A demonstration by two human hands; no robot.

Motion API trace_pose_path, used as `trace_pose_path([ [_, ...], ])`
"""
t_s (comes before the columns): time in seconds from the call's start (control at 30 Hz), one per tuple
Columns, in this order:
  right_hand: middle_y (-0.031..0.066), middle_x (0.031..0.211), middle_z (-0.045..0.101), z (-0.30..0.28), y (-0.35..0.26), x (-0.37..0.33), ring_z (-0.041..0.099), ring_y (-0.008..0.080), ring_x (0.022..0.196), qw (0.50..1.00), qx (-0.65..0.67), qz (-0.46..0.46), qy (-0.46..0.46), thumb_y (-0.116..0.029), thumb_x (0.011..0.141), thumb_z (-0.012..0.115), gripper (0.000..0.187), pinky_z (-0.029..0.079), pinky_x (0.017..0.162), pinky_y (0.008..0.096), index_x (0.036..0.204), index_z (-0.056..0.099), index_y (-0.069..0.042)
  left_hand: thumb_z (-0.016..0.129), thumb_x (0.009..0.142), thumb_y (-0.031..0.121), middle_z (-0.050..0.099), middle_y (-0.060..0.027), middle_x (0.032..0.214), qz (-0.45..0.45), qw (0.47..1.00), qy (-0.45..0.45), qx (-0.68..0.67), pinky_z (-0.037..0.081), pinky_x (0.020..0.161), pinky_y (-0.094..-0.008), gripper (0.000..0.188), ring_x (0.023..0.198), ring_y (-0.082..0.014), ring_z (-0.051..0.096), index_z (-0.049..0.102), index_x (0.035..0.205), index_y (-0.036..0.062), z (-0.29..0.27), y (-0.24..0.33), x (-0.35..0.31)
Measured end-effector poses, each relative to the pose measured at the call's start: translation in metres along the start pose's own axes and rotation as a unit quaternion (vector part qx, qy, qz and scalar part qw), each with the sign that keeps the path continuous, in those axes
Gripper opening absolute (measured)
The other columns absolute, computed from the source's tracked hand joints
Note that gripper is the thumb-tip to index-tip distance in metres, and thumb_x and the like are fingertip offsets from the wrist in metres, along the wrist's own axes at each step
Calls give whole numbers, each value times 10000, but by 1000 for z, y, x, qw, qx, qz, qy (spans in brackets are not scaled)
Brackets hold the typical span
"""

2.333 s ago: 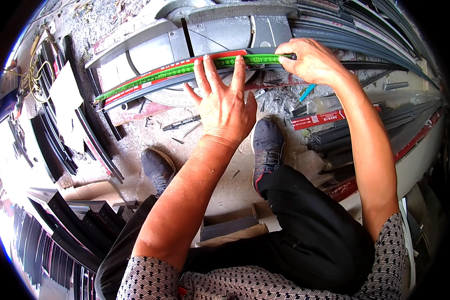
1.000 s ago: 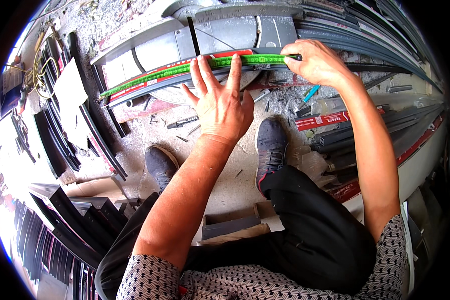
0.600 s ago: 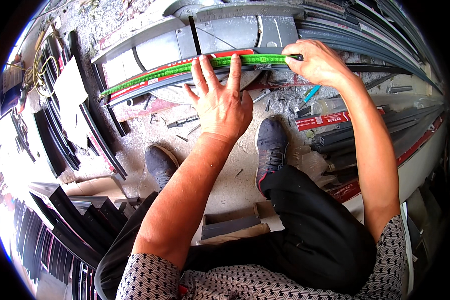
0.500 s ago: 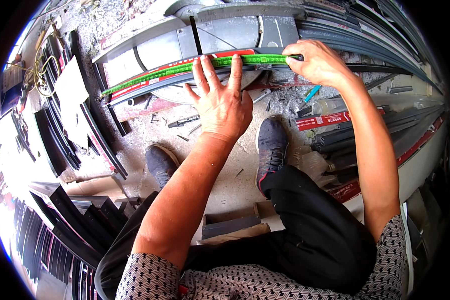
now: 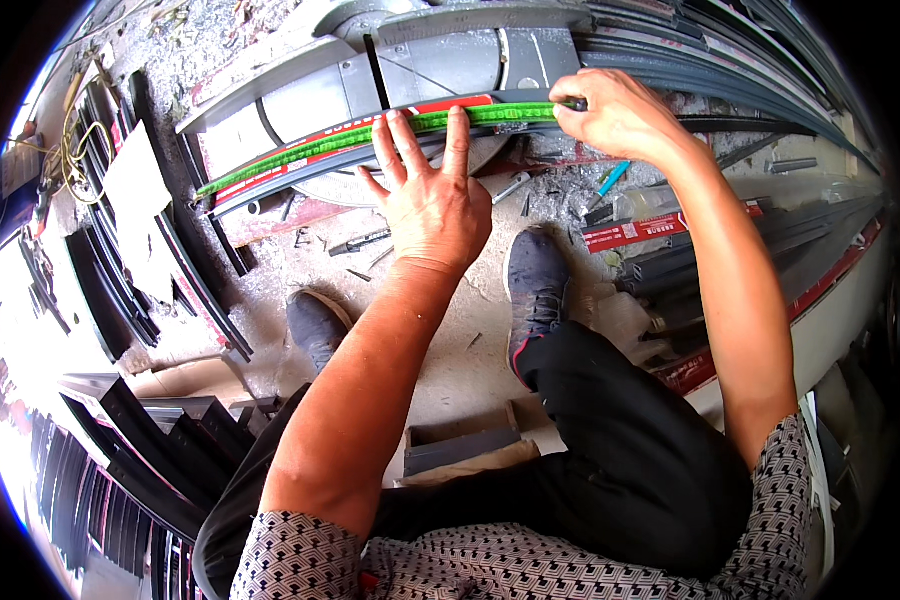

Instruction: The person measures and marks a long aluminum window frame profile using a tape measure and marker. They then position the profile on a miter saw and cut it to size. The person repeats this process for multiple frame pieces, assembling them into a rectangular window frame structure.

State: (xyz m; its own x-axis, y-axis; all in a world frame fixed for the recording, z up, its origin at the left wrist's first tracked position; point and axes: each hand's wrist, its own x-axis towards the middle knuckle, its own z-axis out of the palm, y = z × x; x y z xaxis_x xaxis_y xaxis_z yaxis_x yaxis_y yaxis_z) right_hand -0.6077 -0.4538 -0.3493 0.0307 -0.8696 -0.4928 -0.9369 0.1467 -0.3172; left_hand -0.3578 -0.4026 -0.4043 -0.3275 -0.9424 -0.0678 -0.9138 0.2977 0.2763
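My left hand (image 5: 432,215) lies with spread fingers, its fingertips pressing on a long bright green strip (image 5: 315,150) marked along its length like a measuring tape. The strip runs lengthwise on a grey profile with red film (image 5: 475,102), which lies across the metal bed of a saw (image 5: 440,65). My right hand (image 5: 605,110) is closed at the strip's right end, with a small dark piece (image 5: 575,103) showing between thumb and fingers. Its exact kind is hidden by the fingers.
Long grey profiles (image 5: 670,75) are stacked at the far right. Dark profile lengths (image 5: 100,270) and a white sheet (image 5: 140,170) lie on the left. Offcuts and a blue-green pen-like thing (image 5: 613,178) litter the floor. Upright dark profiles (image 5: 130,450) stand near left.
The whole view has shifted slightly, moving hands, strip and saw a little to the left and up in the picture. Both hands keep about the same places on the strip.
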Motion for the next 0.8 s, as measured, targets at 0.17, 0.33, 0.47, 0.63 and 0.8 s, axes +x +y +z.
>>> trace_pose_path([
  [0.17,227,1237,716,-4,4,-3,705,396,1146,999,7,-1,48,-510,971,698,551,548,975,464,1286,718,-59,733,839,330,208,-348,1675,-2,1000,-1,25,230,1147,-794,905,1590,-527,145,361,1664,314,3,0,0],
  [0.33,230,1324,666,10,27,-16,650,386,1254,950,21,-52,306,-671,978,638,758,521,1045,477,1408,641,-47,657,833,207,211,-385,1664,11,1000,16,-11,231,1123,-832,861,1583,-551,153,386,1647,273,3,0,0],
  [0.47,143,1064,711,19,30,-37,700,281,981,870,64,-66,484,-329,1000,738,345,566,868,412,1165,666,-34,658,828,211,207,-384,1667,10,1000,16,-9,231,1125,-829,869,1585,-551,149,382,1650,275,5,0,1],
  [0.63,99,856,696,79,12,-66,694,228,761,879,178,-58,438,-140,967,742,136,564,709,375,993,632,-64,658,826,211,194,-387,1673,9,1000,7,-2,230,1133,-822,884,1588,-554,139,367,1658,278,3,-1,1],
  [0.8,189,914,774,146,-8,-67,767,332,855,948,281,108,99,-288,955,718,255,592,804,431,1005,721,-39,747,828,342,220,-342,1668,2,999,-3,43,224,1160,-756,949,1574,-542,161,328,1678,294,6,-2,2],
])
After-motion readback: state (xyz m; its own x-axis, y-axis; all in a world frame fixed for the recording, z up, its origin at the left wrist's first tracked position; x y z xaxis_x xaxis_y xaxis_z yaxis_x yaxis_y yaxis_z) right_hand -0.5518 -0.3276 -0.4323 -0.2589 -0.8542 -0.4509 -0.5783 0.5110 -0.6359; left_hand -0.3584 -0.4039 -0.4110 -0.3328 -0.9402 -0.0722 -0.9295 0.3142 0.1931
